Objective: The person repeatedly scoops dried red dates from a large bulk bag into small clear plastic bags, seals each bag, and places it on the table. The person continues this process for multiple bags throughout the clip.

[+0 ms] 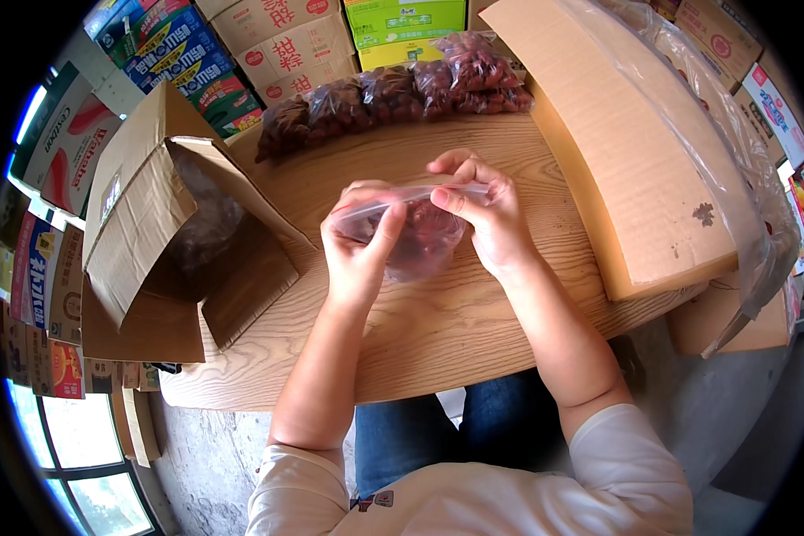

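Note:
A clear zip-lock bag [425, 241] of dark red dried fruit, which looks like jujubes, is held up between my hands over the wooden table [435, 348]. My left hand [362, 234] grips the left end of its top strip, the thumb laid across the plastic. At the right end, my right hand [486, 211] pinches the strip between thumb and forefinger, its other fingers partly curled. The red seal line runs across the top between both hands. Whether the seal is fully closed cannot be told.
Several filled bags of the same fruit [375, 97] line the table's back edge, one stacked on top at the right. An open cardboard box [141, 208] with plastic inside lies at left. A large carton [643, 147] with a clear liner stands at right. Stacked cartons [295, 47] rise behind.

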Demonstrator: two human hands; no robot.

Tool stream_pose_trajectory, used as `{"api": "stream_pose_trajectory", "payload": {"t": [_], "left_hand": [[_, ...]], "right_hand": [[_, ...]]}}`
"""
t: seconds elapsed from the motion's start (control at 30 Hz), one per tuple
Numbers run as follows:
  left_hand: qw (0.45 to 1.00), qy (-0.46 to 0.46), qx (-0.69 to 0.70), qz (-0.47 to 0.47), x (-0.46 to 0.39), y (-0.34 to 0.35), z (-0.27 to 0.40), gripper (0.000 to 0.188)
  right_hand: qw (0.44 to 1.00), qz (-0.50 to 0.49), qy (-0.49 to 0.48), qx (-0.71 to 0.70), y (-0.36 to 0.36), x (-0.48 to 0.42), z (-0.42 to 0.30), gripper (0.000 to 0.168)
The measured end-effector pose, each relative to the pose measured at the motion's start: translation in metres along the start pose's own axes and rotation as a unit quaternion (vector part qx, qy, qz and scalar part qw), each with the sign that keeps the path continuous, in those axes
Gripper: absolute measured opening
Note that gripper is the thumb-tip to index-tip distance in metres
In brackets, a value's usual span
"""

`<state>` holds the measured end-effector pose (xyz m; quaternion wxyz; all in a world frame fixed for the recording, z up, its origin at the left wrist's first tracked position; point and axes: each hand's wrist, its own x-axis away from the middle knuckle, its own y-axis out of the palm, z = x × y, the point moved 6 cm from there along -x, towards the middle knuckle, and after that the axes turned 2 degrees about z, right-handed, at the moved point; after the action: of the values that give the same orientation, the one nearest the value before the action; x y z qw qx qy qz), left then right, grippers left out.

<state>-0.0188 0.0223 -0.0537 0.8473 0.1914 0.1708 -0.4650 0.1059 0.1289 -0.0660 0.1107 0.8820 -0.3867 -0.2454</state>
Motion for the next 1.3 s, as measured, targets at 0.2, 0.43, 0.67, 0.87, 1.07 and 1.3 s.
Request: {"api": "stream_pose_trajectory", "payload": {"t": [0.2, 0.43, 0.67, 0.87, 1.07, 1.3], "left_hand": [[1.000, -0.006, -0.001, -0.001, 0.001, -0.002, -0.005, 0.007], [0.993, -0.086, 0.063, 0.056, -0.001, -0.008, -0.014, 0.025], [0.953, -0.186, 0.173, 0.162, -0.005, -0.039, -0.058, 0.042], [0.910, -0.319, 0.262, 0.032, -0.005, -0.010, -0.061, 0.071], [0.948, -0.314, 0.058, 0.023, -0.001, -0.021, -0.069, 0.062], [0.922, -0.321, 0.202, 0.079, -0.007, -0.028, -0.067, 0.037]], "right_hand": [[0.999, -0.033, 0.001, 0.036, 0.003, -0.001, -0.005, 0.013], [0.998, 0.062, 0.004, -0.007, -0.023, -0.009, -0.005, 0.014], [0.986, 0.101, -0.035, 0.127, -0.021, -0.010, -0.008, 0.060], [0.915, 0.015, -0.177, 0.363, 0.011, 0.000, -0.024, 0.078], [0.859, -0.192, -0.059, 0.471, 0.053, 0.011, -0.011, 0.113], [0.678, -0.213, -0.167, 0.683, 0.070, 0.018, -0.005, 0.110]]}}
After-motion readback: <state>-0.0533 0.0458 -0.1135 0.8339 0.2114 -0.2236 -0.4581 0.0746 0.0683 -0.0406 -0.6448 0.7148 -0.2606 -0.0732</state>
